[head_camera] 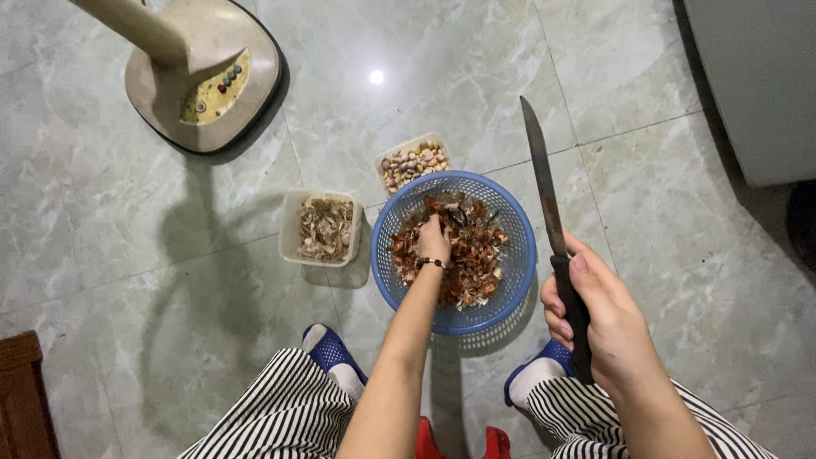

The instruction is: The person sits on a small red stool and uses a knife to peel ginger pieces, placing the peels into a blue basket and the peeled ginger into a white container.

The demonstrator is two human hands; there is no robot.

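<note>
Left hand (433, 242) digs closed-fingered into the half-full blue basket (518, 255); right hand (595, 319) grips a knife (548, 212), peeled cloves (412, 161) in the tub beyond.

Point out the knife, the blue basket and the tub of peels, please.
knife (544, 183): head view, on the middle of the blade, above the right hand (595, 319).
blue basket (520, 255): head view, on its right wall.
tub of peels (289, 223): head view, on its left rim.
</note>
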